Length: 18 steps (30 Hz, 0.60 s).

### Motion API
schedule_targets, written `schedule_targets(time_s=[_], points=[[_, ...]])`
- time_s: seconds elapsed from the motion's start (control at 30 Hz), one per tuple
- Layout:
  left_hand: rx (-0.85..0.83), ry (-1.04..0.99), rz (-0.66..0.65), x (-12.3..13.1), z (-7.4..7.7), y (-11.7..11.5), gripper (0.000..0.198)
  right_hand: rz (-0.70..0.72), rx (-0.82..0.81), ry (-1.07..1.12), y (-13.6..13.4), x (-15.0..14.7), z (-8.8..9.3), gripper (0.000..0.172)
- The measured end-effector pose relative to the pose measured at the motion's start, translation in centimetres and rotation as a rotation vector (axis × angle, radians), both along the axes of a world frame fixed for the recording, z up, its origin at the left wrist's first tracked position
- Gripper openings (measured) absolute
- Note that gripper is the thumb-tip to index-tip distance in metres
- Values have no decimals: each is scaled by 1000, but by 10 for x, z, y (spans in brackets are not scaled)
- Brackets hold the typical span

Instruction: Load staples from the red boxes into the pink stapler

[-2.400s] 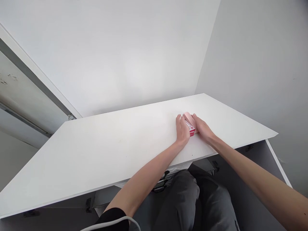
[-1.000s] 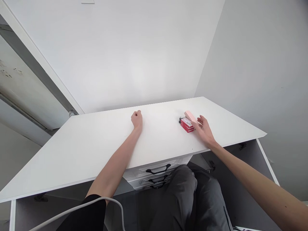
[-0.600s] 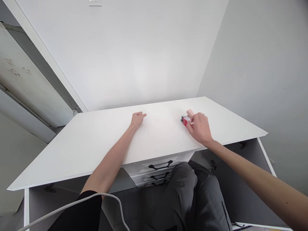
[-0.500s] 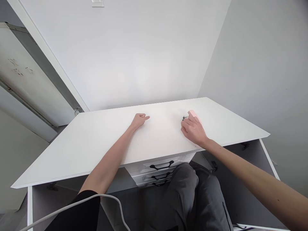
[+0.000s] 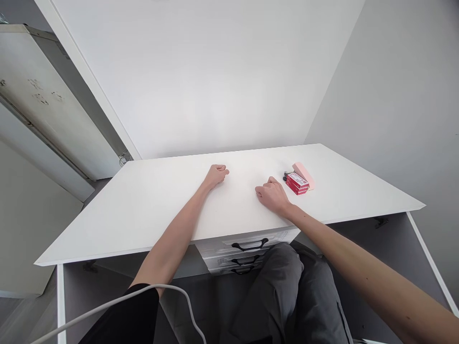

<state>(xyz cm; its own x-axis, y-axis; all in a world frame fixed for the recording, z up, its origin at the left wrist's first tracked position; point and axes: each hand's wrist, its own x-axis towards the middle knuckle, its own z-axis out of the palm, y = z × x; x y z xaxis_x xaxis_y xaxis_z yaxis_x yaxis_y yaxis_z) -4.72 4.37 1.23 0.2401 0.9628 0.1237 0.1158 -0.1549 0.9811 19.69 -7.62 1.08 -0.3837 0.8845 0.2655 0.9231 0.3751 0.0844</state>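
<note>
My left hand (image 5: 217, 176) rests on the white desktop (image 5: 161, 200) left of the middle, its fingers curled into a loose fist with nothing showing in it. My right hand (image 5: 273, 196) lies nearer the front edge, also closed, and I see nothing in it. Just right of that hand, apart from it, is a small stack of red and white boxes (image 5: 297, 184). Behind the boxes lies a pale pink long, narrow object (image 5: 301, 171). Small dark and metallic items (image 5: 285, 177), too small to name, sit at the stack's left side.
Below the desktop are white drawers with black handles (image 5: 250, 245), beside my legs (image 5: 279, 277) in grey trousers. A white cable (image 5: 158, 286) crosses my left sleeve. White walls (image 5: 222, 71) stand behind and to the right. A worn pale cabinet (image 5: 53, 105) is at the left.
My right hand has moved left and away from the pink object, so the red and white boxes now show. My left hand's extended finger has curled in. The view has shifted slightly.
</note>
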Motion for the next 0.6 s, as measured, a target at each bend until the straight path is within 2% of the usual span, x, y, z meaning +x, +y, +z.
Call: schedule_targets(time_s=[0.37,0.6], points=[[-22,-41,-13,0,-4,2,53,-97,-69,-68,8,-5,1,31],[14,-34,-4,1,-5,-1,51,-56,-147,-151,10,-1,10,31]])
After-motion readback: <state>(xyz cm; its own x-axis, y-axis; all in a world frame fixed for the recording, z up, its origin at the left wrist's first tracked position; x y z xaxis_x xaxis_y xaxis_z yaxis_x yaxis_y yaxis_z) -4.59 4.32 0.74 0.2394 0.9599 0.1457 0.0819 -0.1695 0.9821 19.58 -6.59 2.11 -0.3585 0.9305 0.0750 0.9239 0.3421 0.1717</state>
